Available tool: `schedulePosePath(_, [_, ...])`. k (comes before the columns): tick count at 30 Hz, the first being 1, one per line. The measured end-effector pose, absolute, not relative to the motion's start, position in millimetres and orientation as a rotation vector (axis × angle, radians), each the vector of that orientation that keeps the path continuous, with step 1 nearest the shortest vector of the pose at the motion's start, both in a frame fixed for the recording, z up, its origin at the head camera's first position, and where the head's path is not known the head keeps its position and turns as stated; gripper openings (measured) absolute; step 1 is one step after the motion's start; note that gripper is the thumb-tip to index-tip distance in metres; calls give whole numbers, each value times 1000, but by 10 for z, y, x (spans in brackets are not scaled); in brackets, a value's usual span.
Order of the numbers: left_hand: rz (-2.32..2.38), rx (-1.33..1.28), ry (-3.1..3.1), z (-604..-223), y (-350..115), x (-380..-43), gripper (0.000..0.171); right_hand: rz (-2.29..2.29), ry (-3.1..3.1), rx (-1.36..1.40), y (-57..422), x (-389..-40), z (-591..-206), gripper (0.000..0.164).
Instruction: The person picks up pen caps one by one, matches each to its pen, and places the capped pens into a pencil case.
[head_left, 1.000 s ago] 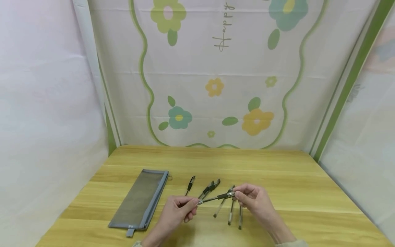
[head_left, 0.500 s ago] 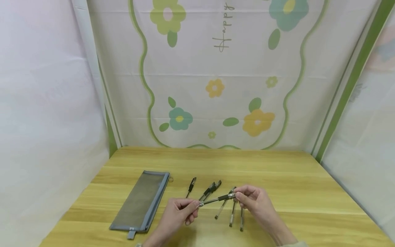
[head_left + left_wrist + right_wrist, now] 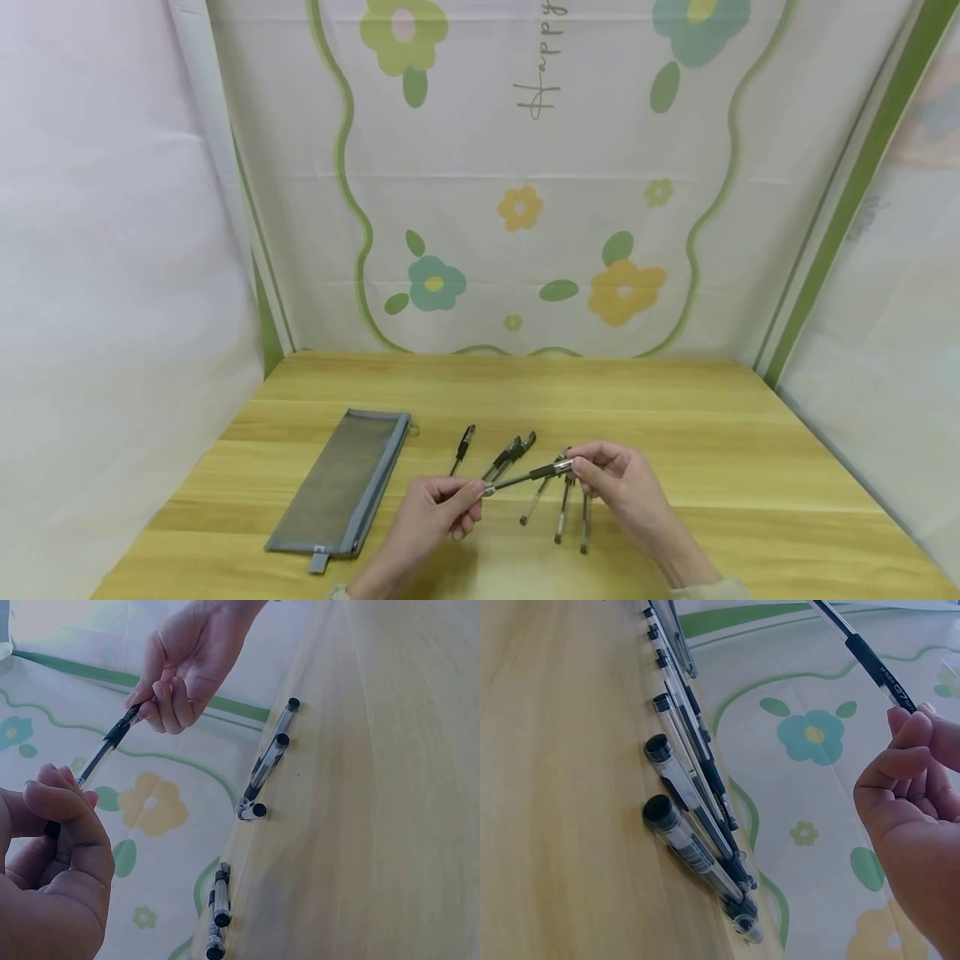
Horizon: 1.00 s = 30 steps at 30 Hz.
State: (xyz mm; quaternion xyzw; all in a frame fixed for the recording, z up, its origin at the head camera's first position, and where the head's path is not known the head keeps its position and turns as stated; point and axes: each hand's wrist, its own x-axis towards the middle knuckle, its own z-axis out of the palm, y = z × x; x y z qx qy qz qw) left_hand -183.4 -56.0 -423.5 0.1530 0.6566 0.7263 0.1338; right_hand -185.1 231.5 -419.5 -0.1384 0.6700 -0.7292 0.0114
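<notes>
My left hand point(image 3: 435, 512) and right hand point(image 3: 622, 485) hold one pen point(image 3: 542, 472) between them, up off the table. Thumb and fingers of the left pinch its rear end; those of the right pinch the tip end. In the right wrist view the pen has a clear barrel and a black grip section point(image 3: 870, 661) with white lettering. Several similar pens lie on the table: a group fanned out near the right hand, among them one pen point(image 3: 562, 512), two side by side behind the held pen, and a single pen point(image 3: 463, 446) beyond the left hand.
A grey mesh zip pouch point(image 3: 333, 483) with blue-grey edging lies flat left of the left hand, its pull tab towards me. Under everything is a wood-grain table point(image 3: 675, 400). White cloth walls printed with flowers point(image 3: 626, 290) rise at the back and both sides.
Both hands keep their pinch on the pen and stay nearly still. The head view shifts slightly.
</notes>
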Motion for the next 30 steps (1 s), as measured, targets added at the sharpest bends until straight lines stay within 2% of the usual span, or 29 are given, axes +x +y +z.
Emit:
schedulePosePath(16, [2168, 353, 1813, -4242, -509, -1846, 29, -2116, 2284, -340, 2381, -1916, -4227, 34])
schedulePosePath(21, [2173, 361, 1766, -4214, -480, -1846, 33, -2023, 2322, -403, 2483, -1965, -4198, 37])
schedulePosePath(30, [2124, 427, 1722, -4334, -412, -1861, 30, -1818, 2340, -541, 2715, -2299, -4149, 37])
